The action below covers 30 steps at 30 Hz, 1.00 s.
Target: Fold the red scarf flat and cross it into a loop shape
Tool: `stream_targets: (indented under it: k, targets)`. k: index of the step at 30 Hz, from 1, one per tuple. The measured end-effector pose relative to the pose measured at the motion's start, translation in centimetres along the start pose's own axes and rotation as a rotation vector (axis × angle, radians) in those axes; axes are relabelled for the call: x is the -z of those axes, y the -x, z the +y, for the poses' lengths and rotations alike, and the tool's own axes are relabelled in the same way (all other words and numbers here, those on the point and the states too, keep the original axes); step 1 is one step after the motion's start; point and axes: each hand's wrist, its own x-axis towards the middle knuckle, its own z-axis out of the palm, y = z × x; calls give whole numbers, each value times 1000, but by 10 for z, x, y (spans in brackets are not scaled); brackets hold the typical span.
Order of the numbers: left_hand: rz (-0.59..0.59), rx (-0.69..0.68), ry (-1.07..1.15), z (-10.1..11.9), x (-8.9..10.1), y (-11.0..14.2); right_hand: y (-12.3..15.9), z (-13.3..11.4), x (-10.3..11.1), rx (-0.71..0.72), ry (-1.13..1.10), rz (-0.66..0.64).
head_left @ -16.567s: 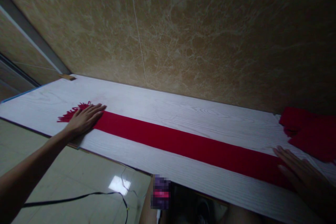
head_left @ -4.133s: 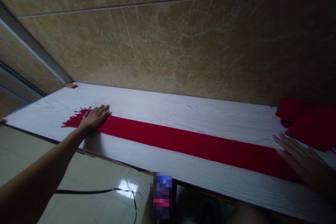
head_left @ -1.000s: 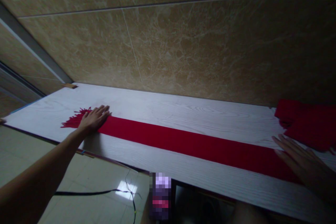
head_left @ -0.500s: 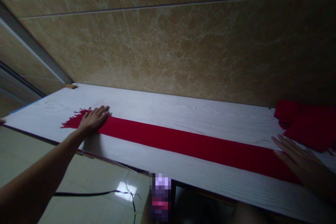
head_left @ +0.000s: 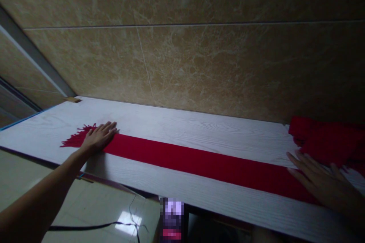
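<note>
A long red scarf [head_left: 185, 158] lies flat in a narrow strip along the white wood-grain table [head_left: 182, 125], its fringe spread out at the left end. My left hand [head_left: 100, 135] rests palm down across the scarf just right of the fringe, fingers stretched out. Over toward the right end, my right hand [head_left: 316, 176] lies over the strip with its fingers extended and spread. That hand and its forearm hide the scarf's right end. Just beyond my right fingers sits a heap of red cloth [head_left: 327, 140].
A brown marbled tile wall [head_left: 199, 64] runs along the table's back edge. A small wooden block [head_left: 73, 100] sits at the far left corner. Below the front edge, a black cable [head_left: 85, 228] hangs over the tiled floor [head_left: 25, 174]. A pixelated patch [head_left: 172, 218] covers something at the bottom.
The view has tilted a little, so the table and scarf sit lower in the picture. Both hands stay at about the same places on the scarf.
</note>
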Motion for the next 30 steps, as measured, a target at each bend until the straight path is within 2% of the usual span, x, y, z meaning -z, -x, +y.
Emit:
stream_targets:
  k: [2,5,7,9,12,14,16,19,23,28,30]
  targets:
    - [0,-12,3,-1,0,0,-18,-16,16,-32,-19,-18]
    - [-3,-19,7,-2,-1,-1,-45,-48,27,-217,-130,-24]
    - [-3,-19,8,-2,-1,-1,-53,-64,24,-277,-196,-57]
    - [0,-19,7,-2,-2,-1,-49,-67,14,-295,-232,-92]
    - [6,-18,5,-2,-3,0,-26,-49,-7,-275,-219,-54]
    - [7,-26,3,-3,-4,0,-9,-28,-20,-149,-225,18]
    - [10,-38,1,-4,-5,0,4,-10,-31,-81,-240,71]
    - [22,-47,-4,-5,-7,-1,13,7,-43,-76,-286,81]
    - [38,-44,-22,-6,-9,-2,16,13,-48,-105,-344,66]
    - [8,-13,-15,-6,-8,-2,14,11,-44,-116,-342,39]
    - [3,-26,-10,-6,-7,-2,12,9,-40,-196,-352,25]
